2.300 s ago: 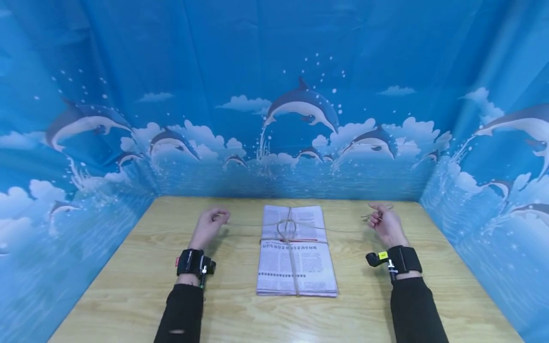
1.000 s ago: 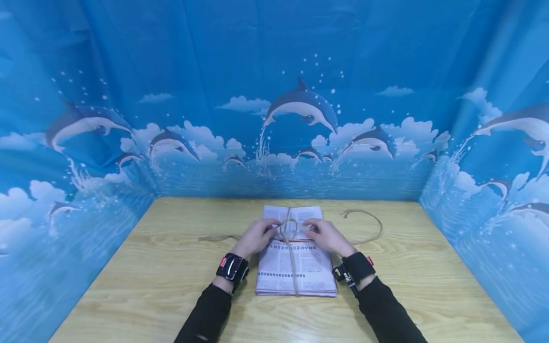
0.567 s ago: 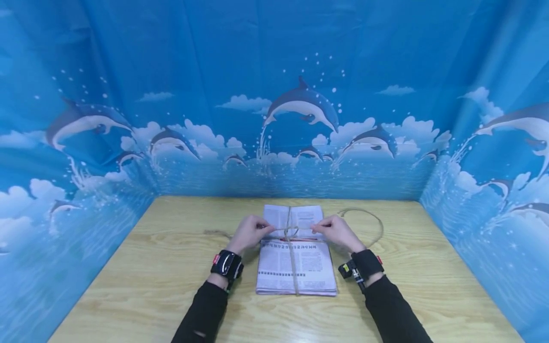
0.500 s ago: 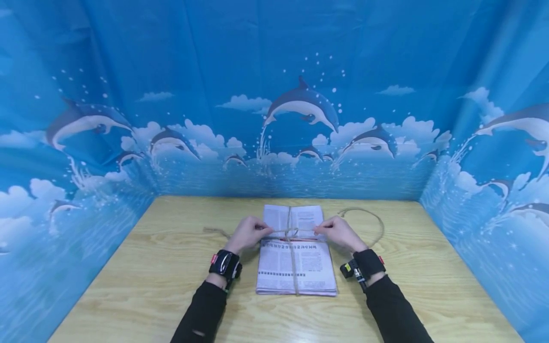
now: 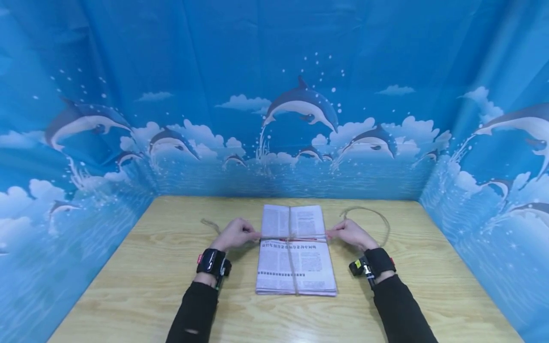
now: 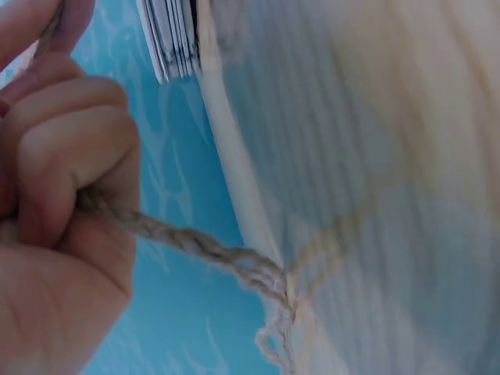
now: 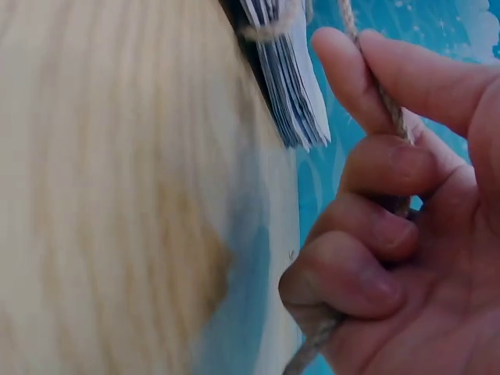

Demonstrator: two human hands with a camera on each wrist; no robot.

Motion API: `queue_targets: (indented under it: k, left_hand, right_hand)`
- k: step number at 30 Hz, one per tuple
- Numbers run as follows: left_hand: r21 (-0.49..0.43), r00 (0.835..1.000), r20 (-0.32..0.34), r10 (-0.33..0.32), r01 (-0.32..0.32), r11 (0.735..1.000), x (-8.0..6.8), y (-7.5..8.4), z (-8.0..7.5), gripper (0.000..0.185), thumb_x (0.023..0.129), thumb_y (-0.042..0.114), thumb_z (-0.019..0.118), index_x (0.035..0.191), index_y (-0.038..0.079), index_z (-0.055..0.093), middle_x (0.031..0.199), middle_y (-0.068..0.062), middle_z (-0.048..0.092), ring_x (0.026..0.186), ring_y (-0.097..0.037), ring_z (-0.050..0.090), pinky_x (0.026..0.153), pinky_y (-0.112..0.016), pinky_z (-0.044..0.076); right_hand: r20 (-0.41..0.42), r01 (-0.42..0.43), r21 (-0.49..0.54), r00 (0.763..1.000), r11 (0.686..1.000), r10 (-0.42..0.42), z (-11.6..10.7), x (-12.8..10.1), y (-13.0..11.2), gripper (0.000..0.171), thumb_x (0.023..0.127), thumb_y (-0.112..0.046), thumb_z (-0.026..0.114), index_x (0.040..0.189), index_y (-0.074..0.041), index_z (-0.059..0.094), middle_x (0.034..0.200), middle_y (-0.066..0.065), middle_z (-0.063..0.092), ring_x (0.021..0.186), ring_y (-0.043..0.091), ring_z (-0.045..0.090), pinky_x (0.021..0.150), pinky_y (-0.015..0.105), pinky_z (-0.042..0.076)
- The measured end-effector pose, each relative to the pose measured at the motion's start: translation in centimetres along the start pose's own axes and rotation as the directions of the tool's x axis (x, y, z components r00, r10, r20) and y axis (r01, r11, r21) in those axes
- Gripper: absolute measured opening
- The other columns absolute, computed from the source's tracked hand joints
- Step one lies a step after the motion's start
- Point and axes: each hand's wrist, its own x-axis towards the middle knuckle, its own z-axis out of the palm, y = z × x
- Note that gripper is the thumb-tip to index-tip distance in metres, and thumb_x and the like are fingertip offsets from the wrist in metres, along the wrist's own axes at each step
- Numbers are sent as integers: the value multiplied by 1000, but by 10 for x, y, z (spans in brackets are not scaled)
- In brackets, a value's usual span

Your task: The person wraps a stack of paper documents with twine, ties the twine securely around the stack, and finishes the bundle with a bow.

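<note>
A stack of folded newspapers [image 5: 296, 271] lies in the middle of the table, crossed lengthwise and widthwise by brown twine [image 5: 291, 259]. The twine meets in a small knot near the upper part of the top sheet. Just off the stack's left edge, my left hand [image 5: 237, 234] pinches one end of the twine, and its loose tail comes out past the curled fingers in the left wrist view. My right hand [image 5: 349, 234] pinches the other end off the right edge, with thumb and forefinger on the cord [image 7: 391, 109] and the other fingers curled round it.
The wooden table [image 5: 249, 319] runs back to a blue dolphin-print curtain [image 5: 296, 176] that encloses it on three sides. A frayed tail of twine [image 5: 210, 224] lies left of the left hand. Another tail [image 5: 381, 216] curves behind the right hand.
Both hands came in from far apart to the middle of the stack, then drew outward again to its edges. The round loop of twine has tightened down into a small knot.
</note>
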Motion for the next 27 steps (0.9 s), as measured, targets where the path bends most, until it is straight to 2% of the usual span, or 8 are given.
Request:
queue_targets:
  k: [2,6,11,13,18,25,27]
  left_hand:
    - [0,1000,13,-6,6,1000,0,-4,-2,21,88,23,73,76,6,76,73,-7,69,51,-9,43,48,-23,33]
    - [23,999,33,3,-3,1000,0,-9,-4,20,88,24,73,75,9,77,71,-5,70,48,-8,38,47,-22,29]
    - [51,999,47,-21,19,999,-2,-10,-7,22,88,28,73,73,12,76,66,0,68,45,-7,34,45,-22,28]
    - [60,998,58,-25,21,998,-3,-10,-8,26,88,29,73,71,11,75,59,2,61,44,-7,33,45,-22,26]
    - [92,997,76,-12,5,996,-7,-12,-12,32,89,30,72,66,7,71,49,7,42,43,-7,32,43,-22,25]
    - [103,998,67,-15,8,995,-8,-13,-13,33,89,29,72,64,7,69,50,8,42,45,-7,34,44,-22,26]
    - [94,998,63,-26,20,995,-8,-12,-13,34,89,31,72,66,7,69,51,8,45,46,-8,36,45,-22,28]
  right_hand:
    - [-1,-24,-10,1000,1000,24,-3,-1,2,24,91,-26,68,93,-5,78,104,10,74,91,17,58,79,28,40]
    - [11,-57,-5,998,998,58,-8,-3,4,24,90,-29,69,95,-6,78,108,11,73,87,17,54,75,28,36]
    - [16,-87,-4,996,996,87,-10,-4,6,22,91,-27,68,91,-7,78,110,12,73,70,16,43,63,28,31]
    - [21,-93,-15,995,996,94,-9,-4,8,21,92,-24,68,92,-6,78,110,13,73,66,16,37,60,28,29]
    - [23,-108,-47,994,993,109,-7,-6,11,20,92,-22,68,96,-5,78,105,13,74,63,16,36,59,28,29]
    - [-8,-116,-94,993,989,116,-6,-7,10,21,92,-25,68,93,-7,79,104,12,74,62,16,37,59,28,31]
    - [-15,-96,-134,995,986,95,-6,-8,9,21,93,-26,68,90,-9,79,98,9,74,62,16,40,58,28,34]
